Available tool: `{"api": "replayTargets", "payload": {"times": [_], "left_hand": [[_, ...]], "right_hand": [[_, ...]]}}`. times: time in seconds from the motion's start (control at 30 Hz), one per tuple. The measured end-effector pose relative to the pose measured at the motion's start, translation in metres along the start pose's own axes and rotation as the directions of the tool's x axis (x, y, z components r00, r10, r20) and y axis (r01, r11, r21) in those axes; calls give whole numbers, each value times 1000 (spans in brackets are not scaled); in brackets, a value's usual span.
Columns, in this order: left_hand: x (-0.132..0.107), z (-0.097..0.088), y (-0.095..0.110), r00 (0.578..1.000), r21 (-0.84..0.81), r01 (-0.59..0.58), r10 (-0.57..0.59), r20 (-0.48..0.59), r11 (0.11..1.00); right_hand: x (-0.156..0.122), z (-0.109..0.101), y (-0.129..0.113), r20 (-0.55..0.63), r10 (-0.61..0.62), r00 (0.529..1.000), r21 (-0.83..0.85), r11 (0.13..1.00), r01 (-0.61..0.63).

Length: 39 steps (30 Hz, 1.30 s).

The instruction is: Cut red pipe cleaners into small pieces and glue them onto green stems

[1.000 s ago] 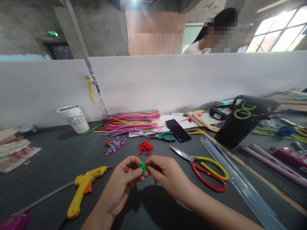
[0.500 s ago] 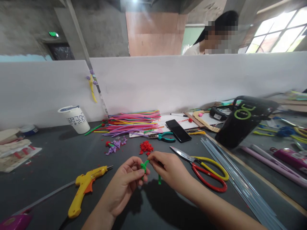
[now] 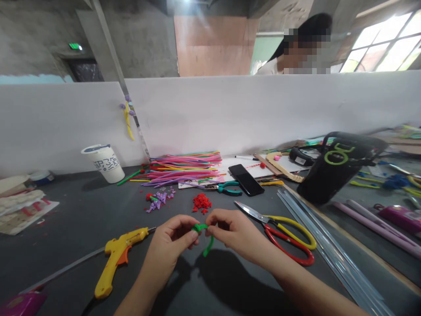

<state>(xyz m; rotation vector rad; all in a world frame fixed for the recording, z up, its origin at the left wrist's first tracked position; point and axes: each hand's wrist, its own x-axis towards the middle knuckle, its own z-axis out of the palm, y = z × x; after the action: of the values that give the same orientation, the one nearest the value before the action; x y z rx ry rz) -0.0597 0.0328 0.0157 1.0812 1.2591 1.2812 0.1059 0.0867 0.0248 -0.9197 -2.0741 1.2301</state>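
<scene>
Between my two hands is a green pipe cleaner [image 3: 207,252], bent and twisted at its left end. My left hand [image 3: 176,239] pinches the twisted part between thumb and fingers. Just to the right, my right hand [image 3: 232,230] is closed on the same pipe cleaner, and its loose end curves down below the fingers. Beyond the hands lies a small heap of red pieces [image 3: 201,201], with a heap of purple pieces [image 3: 158,202] to its left. Scissors with yellow and red handles [image 3: 289,237] lie right of my right hand.
A yellow glue gun [image 3: 115,259] lies at left. Behind are a bundle of pipe cleaners [image 3: 184,169], pliers [image 3: 226,188], a phone [image 3: 246,180] and a paper cup [image 3: 104,163]. Clear sticks [image 3: 329,250] and a black container [image 3: 335,171] are at right. A person [image 3: 302,44] is beyond the white partition [image 3: 230,109].
The loose end of the green pipe cleaner has swung left and now curves below my fingers. My left hand has turned slightly, and the piece it pinches looks flatter.
</scene>
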Motion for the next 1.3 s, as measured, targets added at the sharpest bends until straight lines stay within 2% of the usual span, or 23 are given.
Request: {"api": "replayTargets", "payload": {"times": [0.17, 0.23, 0.33, 0.47, 0.57, 0.63, 0.7, 0.77, 0.83, 0.9, 1.03, 1.13, 1.2, 1.3], "left_hand": [[0, 3, -1, 1000, 23, 1, -2, 31, 1000], [0, 4, -2, 998, -3, 20, -19, 59, 1000], [-1, 4, -1, 990, -139, 88, -71, 122, 986], [-6, 5, 1, 969, -338, 209, -148, 197, 918], [-7, 7, 1, 966, -426, 245, -184, 180, 871], [-5, 8, 0, 971, -435, 238, -201, 130, 868], [-3, 9, 0, 984, -380, 177, -174, 42, 908], [-2, 9, -1, 994, -238, 59, -80, -78, 969], [-3, 10, -1, 983, -36, -63, 56, -177, 997], [-4, 10, -2, 965, 119, -117, 141, -222, 986], [-4, 11, -6, 957, 239, -105, 163, -238, 965], [-2, 9, -9, 956, 411, -97, 200, -216, 907], [-1, 8, -11, 961, 510, -93, 211, -178, 855], [2, 6, -13, 973, 557, -112, 204, -105, 823]], "right_hand": [[1, 4, -3, 22, 26, 999, 113, 993, -28], [1, 5, -5, 20, 20, 1000, 107, 994, -22], [0, 2, -7, 22, 16, 1000, 115, 993, -18], [0, -3, -8, 110, 58, 992, 234, 969, -83], [0, -4, -8, 134, 47, 990, 260, 962, -81], [0, -2, -7, 104, 34, 994, 197, 979, -54], [-1, 1, -7, 52, 13, 999, 82, 996, -17], [-2, 6, -7, 6, -18, 1000, -45, 999, 19], [-4, 10, -6, -23, -58, 998, -156, 986, 54], [-7, 14, -6, -35, -95, 995, -263, 961, 83], [-10, 20, -4, -35, -140, 989, -485, 868, 106], [-9, 24, 0, -17, -156, 988, -623, 774, 111], [-8, 24, 3, 42, -229, 972, -722, 666, 188], [-6, 20, 4, 197, -356, 914, -806, 472, 357]]}}
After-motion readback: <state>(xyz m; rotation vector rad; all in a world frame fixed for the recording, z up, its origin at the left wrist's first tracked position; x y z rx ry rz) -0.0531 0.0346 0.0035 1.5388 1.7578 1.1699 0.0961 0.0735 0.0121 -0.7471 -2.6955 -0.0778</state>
